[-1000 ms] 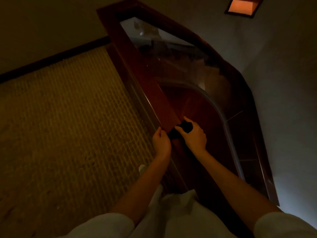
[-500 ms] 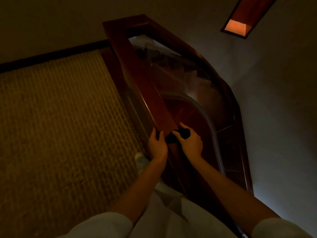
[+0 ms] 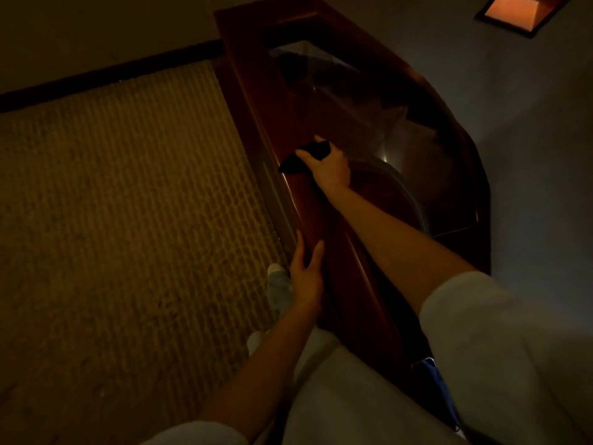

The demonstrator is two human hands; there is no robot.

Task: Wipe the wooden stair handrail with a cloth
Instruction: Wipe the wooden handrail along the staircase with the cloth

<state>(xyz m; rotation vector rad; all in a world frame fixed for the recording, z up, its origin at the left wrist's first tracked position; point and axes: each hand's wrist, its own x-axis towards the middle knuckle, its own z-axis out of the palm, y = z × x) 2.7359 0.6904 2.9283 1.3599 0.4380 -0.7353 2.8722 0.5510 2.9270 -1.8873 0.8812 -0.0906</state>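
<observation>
1. Farther up the wooden handrail (image 3: 253,101) than a second ago, my right hand (image 3: 330,170) is reaching away from me.
2. My left hand (image 3: 306,274) is resting lower down, fingers nearly straight along the rail's edge.
3. I am gripping the dark cloth (image 3: 316,149) in my right hand's curled fingers, pressing it onto the rail's top.

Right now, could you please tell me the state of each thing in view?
cloth: bunched, pressed on the handrail under the right hand.
right hand: gripping the cloth, arm stretched out along the handrail.
left hand: fingers straight, resting on the handrail nearer the body.
handrail: glossy, bare ahead of the cloth.
wall light: lit, glowing orange.
</observation>
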